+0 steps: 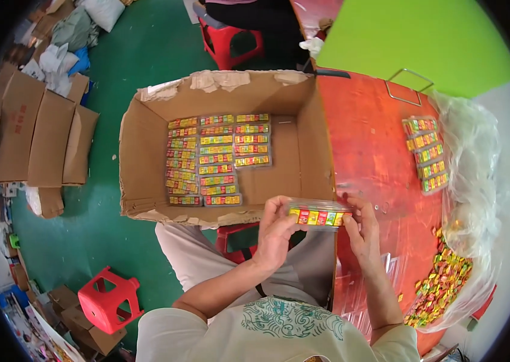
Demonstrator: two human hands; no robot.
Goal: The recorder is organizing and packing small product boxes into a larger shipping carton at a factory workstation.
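Observation:
Between my two hands is a clear plastic pack (317,215) with a row of small red, yellow and green wrapped pieces inside. My left hand (275,235) grips its left end, and my right hand (360,229) grips its right end. It is held just past the near right corner of an open cardboard box (303,145). Inside that box, similar filled packs (216,151) lie in three columns toward the left and middle. Bare cardboard shows at the box's right side.
On the red table (369,139) at right sit several filled packs (427,154), a heap of loose wrapped pieces (442,280) and crumpled clear plastic (469,151). Red stools (110,300) stand on the green floor. Flattened cartons (38,130) are at left. Another person sits at the top.

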